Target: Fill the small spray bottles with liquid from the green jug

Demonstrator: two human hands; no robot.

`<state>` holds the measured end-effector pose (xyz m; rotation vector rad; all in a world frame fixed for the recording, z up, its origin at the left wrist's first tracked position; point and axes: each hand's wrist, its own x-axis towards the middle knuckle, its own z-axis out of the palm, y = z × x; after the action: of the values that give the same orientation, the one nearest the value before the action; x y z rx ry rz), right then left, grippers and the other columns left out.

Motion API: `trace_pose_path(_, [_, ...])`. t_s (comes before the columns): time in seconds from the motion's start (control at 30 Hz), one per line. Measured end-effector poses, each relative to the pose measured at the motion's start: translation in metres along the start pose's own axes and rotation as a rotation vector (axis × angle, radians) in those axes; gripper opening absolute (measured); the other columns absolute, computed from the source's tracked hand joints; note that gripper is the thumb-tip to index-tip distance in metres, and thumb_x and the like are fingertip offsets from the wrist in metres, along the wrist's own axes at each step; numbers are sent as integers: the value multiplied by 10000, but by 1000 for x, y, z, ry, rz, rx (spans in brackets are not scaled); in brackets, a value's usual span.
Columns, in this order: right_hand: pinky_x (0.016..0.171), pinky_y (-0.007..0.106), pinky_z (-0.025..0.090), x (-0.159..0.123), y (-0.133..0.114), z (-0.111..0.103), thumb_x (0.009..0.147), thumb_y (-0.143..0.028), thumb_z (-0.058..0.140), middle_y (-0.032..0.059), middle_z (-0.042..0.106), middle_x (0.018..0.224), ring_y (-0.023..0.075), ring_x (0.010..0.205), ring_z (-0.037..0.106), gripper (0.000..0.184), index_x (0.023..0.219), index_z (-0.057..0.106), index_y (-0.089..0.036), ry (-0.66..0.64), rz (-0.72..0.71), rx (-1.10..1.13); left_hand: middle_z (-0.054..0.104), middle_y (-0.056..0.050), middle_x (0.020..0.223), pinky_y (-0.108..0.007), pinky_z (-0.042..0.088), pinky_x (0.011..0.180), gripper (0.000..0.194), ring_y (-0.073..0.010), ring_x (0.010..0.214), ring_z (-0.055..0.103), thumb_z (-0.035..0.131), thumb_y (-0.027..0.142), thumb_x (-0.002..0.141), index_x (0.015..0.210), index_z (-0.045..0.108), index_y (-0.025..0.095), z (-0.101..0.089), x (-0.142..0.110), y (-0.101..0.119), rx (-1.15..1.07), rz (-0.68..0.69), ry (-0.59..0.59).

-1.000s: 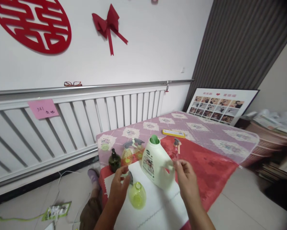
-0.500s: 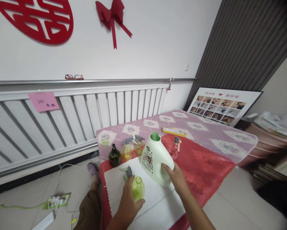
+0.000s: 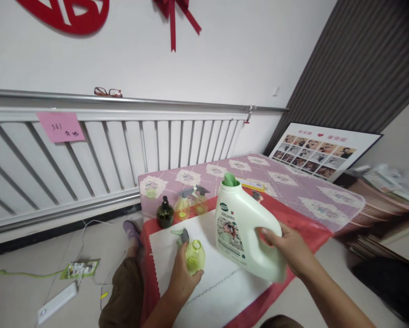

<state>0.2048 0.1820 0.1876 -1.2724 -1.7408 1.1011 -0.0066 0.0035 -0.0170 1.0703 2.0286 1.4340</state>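
Pale green plastic makes up the big jug (image 3: 240, 232), whose handle the right hand (image 3: 288, 248) has hold of, its fingers curled closed through the opening. The jug's mouth, up and to the left of those fingers, has a green piece (image 3: 229, 179) sitting in it; the walls are opaque, so what is inside cannot be told. The left hand (image 3: 182, 278) is partly open, fingers and thumb cupped round a see-through yellow-green bottle (image 3: 195, 258). Its neck is open above the thumb, and whether it holds any liquid is unclear. Just beyond the left fingertips, a grey and green spray head (image 3: 182, 236) lies on the white sheet (image 3: 221, 296). Farther past those fingers stand a dark green pump bottle (image 3: 165, 215) and, beside it, two clear yellowish spray bottles (image 3: 183, 207) (image 3: 200, 205) with grey heads; their fill level is too blurred to read.

Compared with half a second ago, the jug looks larger and closer, and it has come across toward the right hand's side. It now hides most of the small spray bottle (image 3: 258, 196) that stood in plain sight beyond the right fingers. The left fingers remain around the yellow-green bottle; a second ago they were near the spray head, and the bottle stood free of them.
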Motion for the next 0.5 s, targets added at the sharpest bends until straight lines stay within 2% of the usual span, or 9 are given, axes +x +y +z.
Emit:
trace_pose_path(0.2, [551,347,485,-11,-19,-21,508,-425,813,100,768,744,265,612,662,377,799,765,-189,-133,108,-80,427,-166,1499,-428,271,1203,884,-298,1417,379,724,159,632,1423,329,151,-1,7,-4,-11,22,3])
trace_pose_path(0.3, [573,360,502,-14,-27,-28,476,-381,839,122,779,754,299,647,685,359,772,789,-184,-184,114,-138,432,-165,1493,-422,278,1197,883,-296,1406,392,732,158,632,1420,334,147,-1,7,-4,-34,17,4])
trace_pose_path(0.43, [582,374,517,-15,-39,-31,391,-349,879,146,779,775,341,688,694,393,732,794,-174,-243,190,-146,441,-166,1490,-426,275,1197,906,-305,1408,389,751,164,621,1427,338,141,-3,5,-3,-50,-11,-7])
trace_pose_path(0.5, [584,378,523,-16,-44,-31,405,-372,876,154,776,783,350,702,698,399,740,789,-174,-306,196,-172,442,-162,1493,-434,276,1198,916,-308,1409,390,757,163,614,1431,342,147,-3,4,-3,-49,-24,-9])
